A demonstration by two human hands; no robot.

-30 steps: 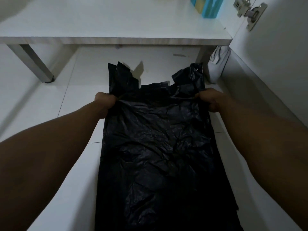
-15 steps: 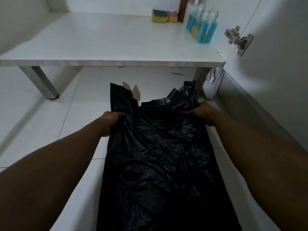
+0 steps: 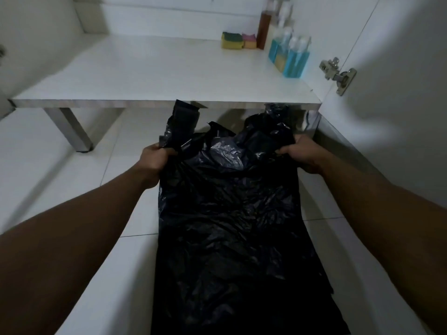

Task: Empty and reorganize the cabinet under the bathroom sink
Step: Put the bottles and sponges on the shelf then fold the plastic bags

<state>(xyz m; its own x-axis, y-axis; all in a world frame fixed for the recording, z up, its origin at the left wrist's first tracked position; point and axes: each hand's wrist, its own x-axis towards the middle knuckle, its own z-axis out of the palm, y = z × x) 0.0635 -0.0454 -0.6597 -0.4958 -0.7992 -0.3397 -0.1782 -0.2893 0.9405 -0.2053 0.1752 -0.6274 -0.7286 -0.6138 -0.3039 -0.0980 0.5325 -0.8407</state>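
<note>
A large black plastic bag (image 3: 229,226) hangs in front of me over the white tiled floor. My left hand (image 3: 154,160) grips its top left edge below one handle. At the top right edge my right hand (image 3: 300,153) grips the bunched plastic. The bag's mouth is crumpled between the two hands, and both handles stick up before the cabinet shelf (image 3: 164,68). On that shelf at the back right lie two sponges (image 3: 238,41), next to a brown bottle (image 3: 263,27) and several blue pump bottles (image 3: 290,56).
The open cabinet door (image 3: 399,81) with a metal hinge (image 3: 338,73) stands on the right. A metal leg (image 3: 72,129) holds up the shelf at the left. A white object (image 3: 310,122) sits under the shelf's right end, partly hidden by the bag.
Both hands have lifted the bag's top and drawn it nearer the shelf edge. The plastic between them has bunched up. The view has tilted up, showing more of the shelf.
</note>
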